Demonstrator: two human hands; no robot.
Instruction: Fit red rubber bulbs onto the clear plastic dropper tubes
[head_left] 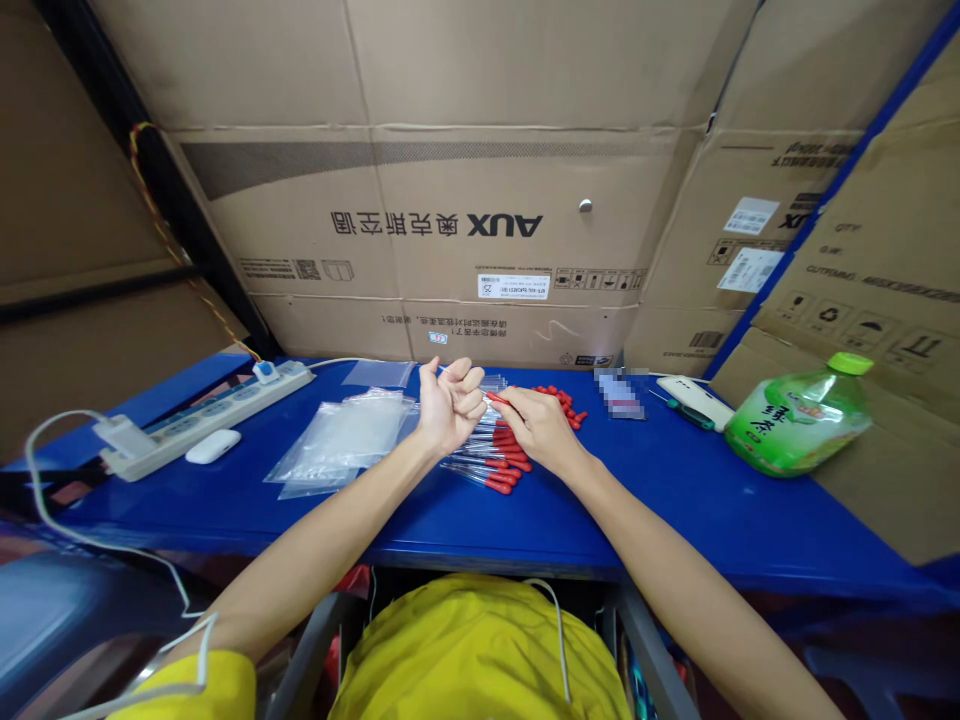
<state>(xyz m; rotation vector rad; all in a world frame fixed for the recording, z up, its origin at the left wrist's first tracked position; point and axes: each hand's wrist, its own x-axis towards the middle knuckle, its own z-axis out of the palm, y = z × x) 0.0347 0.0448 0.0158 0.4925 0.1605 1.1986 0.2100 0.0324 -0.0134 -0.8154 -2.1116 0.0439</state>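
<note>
My left hand is raised palm-up over the blue table, fingers curled around a clear tube with a red cap. My right hand pinches the red-capped end of that tube right next to the left fingers. Beneath both hands lies a heap of several clear tubes with red caps. Loose red caps are scattered just behind my right hand.
Clear plastic bags lie left of the tubes. A white power strip and a white earbud case sit at far left. A green bottle lies on its side at right, by a white device. Cardboard boxes wall the back.
</note>
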